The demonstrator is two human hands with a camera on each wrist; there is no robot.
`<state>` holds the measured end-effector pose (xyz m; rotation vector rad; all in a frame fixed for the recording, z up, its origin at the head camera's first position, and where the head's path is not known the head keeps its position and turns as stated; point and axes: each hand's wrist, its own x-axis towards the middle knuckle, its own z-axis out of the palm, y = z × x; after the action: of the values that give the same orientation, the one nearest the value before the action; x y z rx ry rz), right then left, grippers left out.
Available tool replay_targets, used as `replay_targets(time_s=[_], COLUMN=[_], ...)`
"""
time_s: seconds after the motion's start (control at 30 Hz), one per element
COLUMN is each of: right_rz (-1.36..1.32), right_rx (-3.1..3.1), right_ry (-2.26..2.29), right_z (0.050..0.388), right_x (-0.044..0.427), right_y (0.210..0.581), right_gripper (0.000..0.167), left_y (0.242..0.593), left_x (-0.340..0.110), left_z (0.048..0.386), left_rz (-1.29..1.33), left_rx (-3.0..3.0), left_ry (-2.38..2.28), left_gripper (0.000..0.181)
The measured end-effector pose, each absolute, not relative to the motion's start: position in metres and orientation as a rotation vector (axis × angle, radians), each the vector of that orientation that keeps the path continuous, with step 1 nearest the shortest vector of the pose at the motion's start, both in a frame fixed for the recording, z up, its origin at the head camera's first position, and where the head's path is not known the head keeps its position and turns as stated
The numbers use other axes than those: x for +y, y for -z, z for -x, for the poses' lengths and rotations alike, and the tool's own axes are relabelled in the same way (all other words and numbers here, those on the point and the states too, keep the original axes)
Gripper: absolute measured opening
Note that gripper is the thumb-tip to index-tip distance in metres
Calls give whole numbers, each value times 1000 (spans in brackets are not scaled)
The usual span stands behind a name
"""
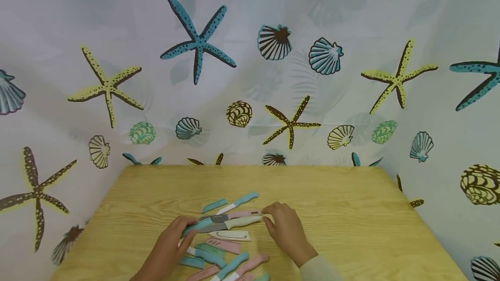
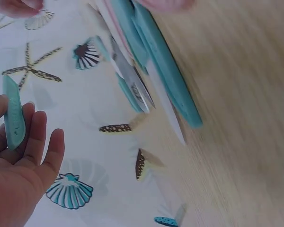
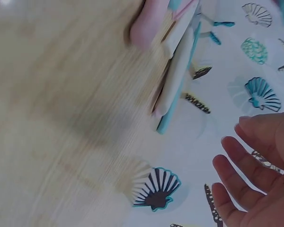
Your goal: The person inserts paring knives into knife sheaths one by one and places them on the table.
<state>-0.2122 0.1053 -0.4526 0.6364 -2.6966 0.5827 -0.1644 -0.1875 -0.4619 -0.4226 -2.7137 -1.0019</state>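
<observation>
From the head view, the left hand (image 1: 173, 237) has a blue sheath (image 1: 201, 226) pinched in its fingers, right over the blades of a pink-handled knife (image 1: 244, 214) and a cream-handled knife (image 1: 244, 221). Those two lie side by side on the desk (image 1: 351, 211), handles pointing right, which seemingly suits the right hand (image 1: 287, 231), poised at the handle ends; whether it touches them is hard to tell. Nearer lies a white sheath (image 1: 230, 235), laid apart from the blades, probably for easy picking.

Over to the left wrist view: thumb on one side, fingers on the other, a light grip that likely leaves the sheath's ends free.

And the right wrist view: fingers spread and loosely bent, nothing in them, handles lying beyond the fingertips.
</observation>
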Motion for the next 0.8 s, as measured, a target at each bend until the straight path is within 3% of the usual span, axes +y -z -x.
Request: replay_targets(time_s=[0.23,0.53,0.8], right_rz=[-644,-729,-698], right_rx=[-2685,-2759,-2866], right_ry=[-525,-354,-679], right_z=[240,267,279], right_x=[97,80,66], right_y=[461,472,485], right_gripper=[13,11,14], left_y=[464,466,464], left_x=[-175,-160,-164], left_z=[136,134,130], left_rz=[524,713,753], left_rx=[-2525,-2374,-2303], left_ry=[986,944,923], left_gripper=[23,27,34])
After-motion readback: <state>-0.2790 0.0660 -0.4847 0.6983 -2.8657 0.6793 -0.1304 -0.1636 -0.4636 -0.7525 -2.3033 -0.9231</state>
